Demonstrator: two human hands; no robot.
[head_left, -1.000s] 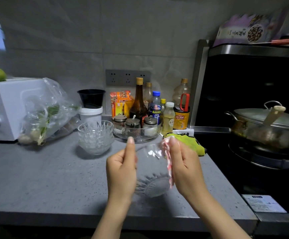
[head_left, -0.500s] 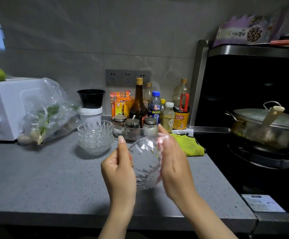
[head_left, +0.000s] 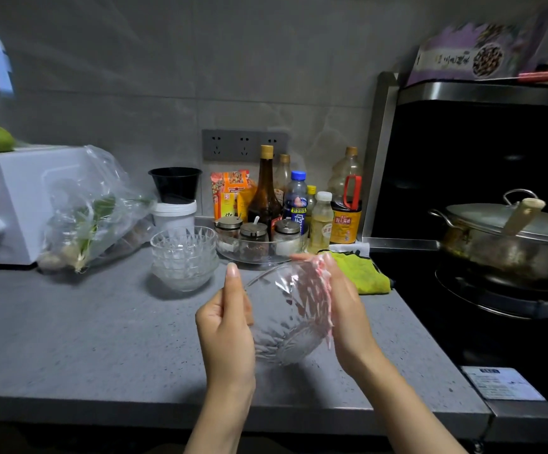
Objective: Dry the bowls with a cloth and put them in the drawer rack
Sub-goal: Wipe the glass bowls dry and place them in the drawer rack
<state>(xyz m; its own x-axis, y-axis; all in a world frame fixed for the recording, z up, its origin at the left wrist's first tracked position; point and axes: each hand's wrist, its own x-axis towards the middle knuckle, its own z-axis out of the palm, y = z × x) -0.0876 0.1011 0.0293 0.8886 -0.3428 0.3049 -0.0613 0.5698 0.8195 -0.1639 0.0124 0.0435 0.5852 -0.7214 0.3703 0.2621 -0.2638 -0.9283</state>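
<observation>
Holds a clear faceted glass bowl (head_left: 285, 319) in the air above the counter (head_left: 86, 339), close to the front edge and toward the right end, tilted with the base lowest. Grips its left side with the left hand (head_left: 226, 326), fingers curled round the wall and thumb lying straight up beside the rim. Clamps a pink-and-white cloth (head_left: 327, 309) against the bowl's right wall with the right hand (head_left: 347, 316), fingertips bent over the rim; cannot tell how far the cloth reaches inside.

Further back, about mid-counter: a stack of glass bowls (head_left: 184, 257), upright and nested, well apart from the hands. Just to its right, a round glass tray (head_left: 233, 249) carrying lidded condiment jars (head_left: 253, 232), with sauce bottles (head_left: 265, 194) crowded behind along the back edge. Behind the stack, a black cup (head_left: 175, 185) sitting on a white tub (head_left: 174, 215). At the right edge, a yellow-green rag (head_left: 366, 275) lying crumpled. At the left end, a white appliance (head_left: 14, 201) with a plastic bag of greens (head_left: 92, 211) leaning against it. Beyond the right edge, a lidded steel pot (head_left: 508, 237) on the stove (head_left: 495, 339).
</observation>
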